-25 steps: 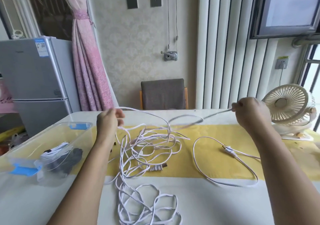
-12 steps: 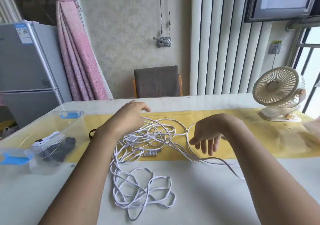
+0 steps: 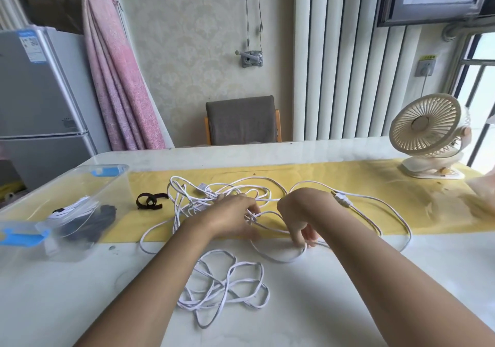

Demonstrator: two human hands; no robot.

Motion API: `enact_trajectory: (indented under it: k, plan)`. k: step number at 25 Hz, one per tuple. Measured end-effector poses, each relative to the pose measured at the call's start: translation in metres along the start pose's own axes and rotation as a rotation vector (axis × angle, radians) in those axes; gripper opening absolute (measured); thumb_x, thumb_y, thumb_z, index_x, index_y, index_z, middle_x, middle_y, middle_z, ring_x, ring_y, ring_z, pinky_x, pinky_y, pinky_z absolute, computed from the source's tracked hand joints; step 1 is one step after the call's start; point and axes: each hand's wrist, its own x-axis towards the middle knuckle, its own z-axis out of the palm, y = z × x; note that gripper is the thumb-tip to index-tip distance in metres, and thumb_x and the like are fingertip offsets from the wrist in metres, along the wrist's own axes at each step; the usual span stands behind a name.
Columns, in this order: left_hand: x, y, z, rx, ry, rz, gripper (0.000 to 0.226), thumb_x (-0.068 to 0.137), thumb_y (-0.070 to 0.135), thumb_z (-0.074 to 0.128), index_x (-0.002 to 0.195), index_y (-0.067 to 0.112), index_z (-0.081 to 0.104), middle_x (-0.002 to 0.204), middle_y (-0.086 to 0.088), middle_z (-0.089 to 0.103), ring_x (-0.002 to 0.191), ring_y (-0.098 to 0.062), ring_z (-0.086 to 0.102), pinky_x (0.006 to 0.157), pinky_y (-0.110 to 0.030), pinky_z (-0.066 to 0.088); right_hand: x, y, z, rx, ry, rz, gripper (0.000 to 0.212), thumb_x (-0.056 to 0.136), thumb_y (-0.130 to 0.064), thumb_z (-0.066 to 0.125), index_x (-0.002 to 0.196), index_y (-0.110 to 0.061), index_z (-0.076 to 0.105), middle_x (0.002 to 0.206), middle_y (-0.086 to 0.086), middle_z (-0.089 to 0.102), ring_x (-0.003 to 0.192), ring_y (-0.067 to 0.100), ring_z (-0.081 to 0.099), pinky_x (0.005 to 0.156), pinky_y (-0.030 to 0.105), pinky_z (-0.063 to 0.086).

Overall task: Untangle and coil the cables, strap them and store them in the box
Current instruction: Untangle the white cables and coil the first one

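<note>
A long white cable (image 3: 222,285) lies tangled across the table, one heap near the front edge and another on the yellow runner. My left hand (image 3: 230,219) is down on the tangle at the runner's front edge, fingers curled round strands. My right hand (image 3: 300,222) is beside it, fingertips pinching a loop of the same cable against the table. A white inline connector (image 3: 340,199) shows just behind my right wrist. A black strap (image 3: 148,200) lies on the runner left of the tangle. The clear plastic box (image 3: 112,183) with blue clips stands at the left, holding coiled dark and white cables.
A cream desk fan (image 3: 428,135) stands on the runner's right end. A crinkled plastic bag (image 3: 482,194) sits at the far right edge. A grey chair (image 3: 241,123) is behind the table, a fridge (image 3: 40,105) to the left.
Both hands let go of the lifted cable, dropped to the table and came together on the tangle. The cable now lies flat and more spread out. The view tilted downward.
</note>
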Motion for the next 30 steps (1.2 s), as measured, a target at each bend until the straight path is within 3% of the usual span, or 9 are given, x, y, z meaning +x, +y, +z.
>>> enact_trajectory:
  k: [2,4,7,12,16,19,23,27,30]
  plan:
    - [-0.003,0.001,0.004,-0.011,0.195,0.0,0.021,0.078,0.035,0.069,0.088,0.022,0.057,0.096,0.005,0.063,0.1,-0.018,0.055,0.081,-0.028,0.032,-0.004,-0.001,-0.001,0.028,0.176,-0.009,0.018,0.085,0.001,0.056,0.068,-0.005,0.054,0.093,0.011,0.067,0.073,0.021,0.063,0.062,0.028,0.047]
    - [-0.008,0.0,0.002,-0.061,0.382,-0.046,0.027,0.081,0.042,0.066,0.092,0.019,0.058,0.078,0.006,0.061,0.091,-0.019,0.053,0.071,-0.027,0.029,-0.004,0.005,-0.003,0.112,0.507,-0.022,0.014,0.088,0.005,0.044,0.093,-0.001,0.056,0.109,0.016,0.06,0.095,0.032,0.061,0.065,0.031,0.044]
    - [-0.015,-0.005,-0.004,-0.132,0.602,0.002,0.024,0.085,0.041,0.063,0.103,0.026,0.058,0.077,0.003,0.066,0.08,-0.018,0.059,0.068,-0.031,0.042,-0.001,0.017,-0.01,0.272,0.898,-0.11,0.026,0.089,0.006,0.038,0.109,-0.001,0.051,0.106,0.019,0.06,0.094,0.036,0.057,0.07,0.033,0.043]
    - [-0.031,-0.013,-0.006,-0.525,0.713,0.06,0.029,0.091,0.028,0.061,0.064,0.017,0.068,0.079,0.004,0.065,0.077,-0.006,0.061,0.071,-0.016,0.041,-0.012,0.023,-0.021,0.32,0.95,-0.257,0.01,0.087,-0.01,0.063,0.093,-0.007,0.07,0.087,0.012,0.069,0.075,0.024,0.062,0.064,0.027,0.045]
    - [-0.042,-0.006,-0.023,-1.246,0.608,-0.039,0.061,0.095,0.014,0.05,0.034,0.017,0.049,0.038,0.0,0.048,0.043,-0.013,0.055,0.058,-0.02,0.049,-0.016,0.019,-0.018,0.265,0.874,-0.331,0.028,0.089,-0.01,0.055,0.062,-0.015,0.061,0.063,0.008,0.059,0.057,0.02,0.05,0.053,0.025,0.034]
    - [-0.047,-0.017,-0.033,-1.694,0.407,-0.226,0.059,0.095,0.019,0.044,0.036,0.018,0.039,0.032,0.001,0.032,0.024,-0.011,0.028,0.039,-0.017,0.041,-0.021,0.019,-0.018,0.203,0.952,-0.337,0.022,0.095,-0.021,0.05,0.083,-0.021,0.069,0.07,-0.001,0.055,0.069,0.025,0.052,0.052,0.028,0.031]
    - [-0.04,-0.035,-0.027,-1.38,0.612,-0.305,0.027,0.099,0.014,0.037,0.076,0.008,0.048,0.049,-0.01,0.062,0.025,-0.012,0.029,0.035,-0.016,0.033,-0.036,0.044,-0.031,0.574,1.25,-0.42,0.017,0.095,-0.016,0.048,0.084,-0.013,0.061,0.061,-0.003,0.05,0.053,0.013,0.043,0.049,0.016,0.03]
    - [-0.041,-0.037,-0.027,-1.351,0.644,-0.285,0.031,0.095,0.01,0.039,0.064,0.008,0.042,0.044,-0.009,0.056,0.036,-0.021,0.051,0.045,-0.024,0.043,-0.035,0.069,-0.037,0.81,1.533,-0.142,0.02,0.094,-0.015,0.042,0.085,-0.01,0.059,0.066,0.008,0.053,0.06,0.028,0.047,0.055,0.033,0.036]
    - [-0.042,-0.032,-0.027,-1.293,0.626,-0.232,0.037,0.094,0.009,0.038,0.057,0.011,0.033,0.04,-0.007,0.043,0.034,-0.021,0.044,0.042,-0.023,0.037,-0.019,0.085,-0.032,0.685,1.285,0.194,0.022,0.091,-0.011,0.042,0.093,-0.009,0.064,0.088,0.012,0.063,0.082,0.034,0.055,0.063,0.033,0.039]
